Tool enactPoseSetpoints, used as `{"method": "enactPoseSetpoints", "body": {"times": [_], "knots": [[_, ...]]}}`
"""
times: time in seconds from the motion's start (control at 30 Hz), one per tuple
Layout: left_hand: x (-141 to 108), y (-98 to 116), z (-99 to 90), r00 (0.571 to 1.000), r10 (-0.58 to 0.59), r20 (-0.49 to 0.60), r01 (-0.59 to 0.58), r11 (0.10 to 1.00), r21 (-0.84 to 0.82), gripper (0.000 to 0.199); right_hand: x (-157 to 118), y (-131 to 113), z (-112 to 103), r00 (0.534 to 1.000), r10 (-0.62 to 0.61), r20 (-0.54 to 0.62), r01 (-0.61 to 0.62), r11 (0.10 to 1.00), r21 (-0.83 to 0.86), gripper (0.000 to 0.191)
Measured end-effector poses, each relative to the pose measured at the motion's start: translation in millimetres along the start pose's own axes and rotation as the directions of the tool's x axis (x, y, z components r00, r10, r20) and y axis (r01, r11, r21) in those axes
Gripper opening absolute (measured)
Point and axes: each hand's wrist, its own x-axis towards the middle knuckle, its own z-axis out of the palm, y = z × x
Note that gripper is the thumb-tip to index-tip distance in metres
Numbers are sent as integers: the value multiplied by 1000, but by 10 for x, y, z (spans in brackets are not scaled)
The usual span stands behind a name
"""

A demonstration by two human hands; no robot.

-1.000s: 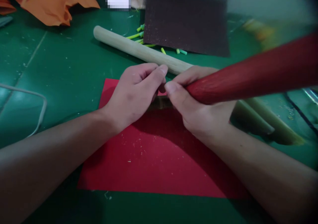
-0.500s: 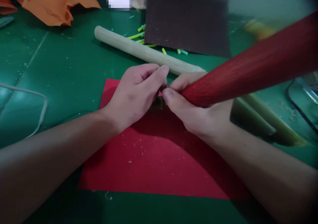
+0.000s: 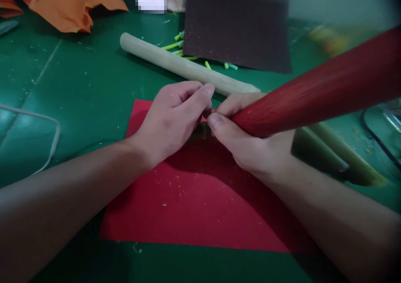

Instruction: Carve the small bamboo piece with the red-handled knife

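Observation:
Over the far part of a red sheet (image 3: 188, 207), my left hand (image 3: 175, 118) is closed, its thumb pressed on curled fingers around something I cannot make out. My right hand (image 3: 244, 128) is closed just beside it, with the end of a thick red stick (image 3: 313, 90) between thumb and fingers. The stick slants up to the right edge. Beneath and between the hands shows part of a dull greenish-brown piece (image 3: 203, 130), mostly hidden. Small pale shavings lie on the sheet.
Behind the hands a pale wooden rod (image 3: 188, 65) lies in front of a dark sheet (image 3: 236, 28) and yellow-green sticks. Orange paper (image 3: 62, 5) is at the back left. Green curved pieces (image 3: 335, 153) lie right, near a dark cord. A pale cable (image 3: 56, 132) is at left.
The outer part of the red stick has dipped slightly. My right hand has shifted a touch to the right; my left hand is nearly unchanged.

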Motion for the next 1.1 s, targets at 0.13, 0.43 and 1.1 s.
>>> {"method": "enactPoseSetpoints", "body": {"times": [0.13, 0.43, 1.1], "knots": [[0, -4, 10, 1000, 12, 10, -11, 1000, -11, 45, -15, -20, 18, 997, -27, -68, 28, 999, 16, 29], [11, -7, 7, 998, 58, -16, -56, 995, 83, 46, 23, -4, 10, 998, -40, -58, 45, 994, 99, 28], [20, -4, 0, 998, 54, -13, -53, 996, 73, 45, 36, -4, -2, 998, -62, 4, 61, 992, 111, 27]]}}
